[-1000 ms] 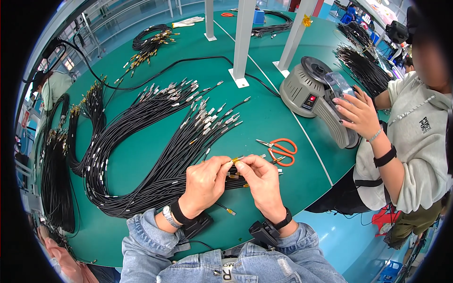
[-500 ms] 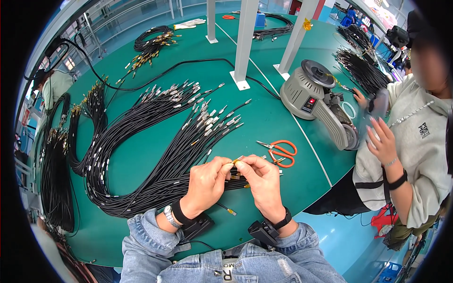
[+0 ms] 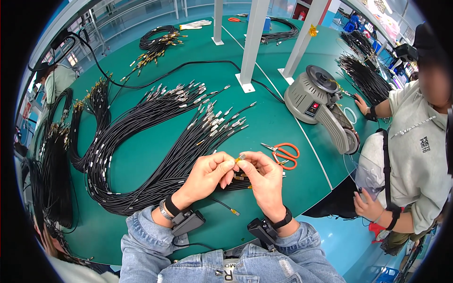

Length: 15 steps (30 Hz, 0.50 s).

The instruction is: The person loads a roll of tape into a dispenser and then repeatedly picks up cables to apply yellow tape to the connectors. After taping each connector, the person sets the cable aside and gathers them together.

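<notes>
My left hand (image 3: 207, 175) and my right hand (image 3: 263, 179) meet over the near part of the green table, thumbs and forefingers pinched on a small yellow piece (image 3: 238, 160). It looks like tape or a cable end; the fingers cover most of it. Beneath and behind my hands runs a thick bundle of black cables (image 3: 111, 155) with silver connector ends fanned out. One loose cable end with a yellow band (image 3: 234, 212) lies below my hands. Just beyond my right hand are orange-handled scissors (image 3: 285, 155).
A grey tape dispenser machine (image 3: 306, 96) stands at the right, by a co-worker in a light hoodie (image 3: 410, 155). Grey posts (image 3: 252, 47) rise from the table (image 3: 188, 73). More cable bundles (image 3: 56, 174) hang at the left edge, and white gloves (image 3: 196, 24) lie at the back.
The co-worker's nearer hand has dropped from beside the machine to lower down, near some clear plastic. My hands keep their pinch with slightly shifted fingers. The whole view has moved a little.
</notes>
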Tool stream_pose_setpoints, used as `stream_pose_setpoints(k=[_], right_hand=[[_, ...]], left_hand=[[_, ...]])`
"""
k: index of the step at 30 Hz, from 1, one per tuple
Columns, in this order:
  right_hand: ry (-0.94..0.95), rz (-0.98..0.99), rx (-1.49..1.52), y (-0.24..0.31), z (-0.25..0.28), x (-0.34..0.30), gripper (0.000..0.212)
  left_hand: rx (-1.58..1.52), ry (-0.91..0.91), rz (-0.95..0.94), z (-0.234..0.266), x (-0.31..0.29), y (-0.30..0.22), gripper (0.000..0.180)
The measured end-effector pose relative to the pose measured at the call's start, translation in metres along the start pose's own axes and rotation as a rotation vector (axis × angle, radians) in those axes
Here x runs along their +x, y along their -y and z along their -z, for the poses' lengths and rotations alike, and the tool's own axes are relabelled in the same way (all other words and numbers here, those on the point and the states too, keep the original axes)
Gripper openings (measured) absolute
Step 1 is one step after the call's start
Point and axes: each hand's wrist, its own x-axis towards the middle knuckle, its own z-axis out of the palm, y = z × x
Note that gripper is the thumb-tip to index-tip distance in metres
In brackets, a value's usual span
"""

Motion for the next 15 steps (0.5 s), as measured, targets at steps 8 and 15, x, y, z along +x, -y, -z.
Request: stream_pose_setpoints(k=[8,15], right_hand=[[0.203,0.045,0.054,0.001,0.002,0.014,0.023],[0.487,0.101,0.204,-0.007,0.003,0.029,0.014]], left_hand=[[-0.17,0.203,0.131,0.022,0.003,-0.003,0.027],[-0.31,0.399,0.217,0.037,0.006,0.001,0.028]])
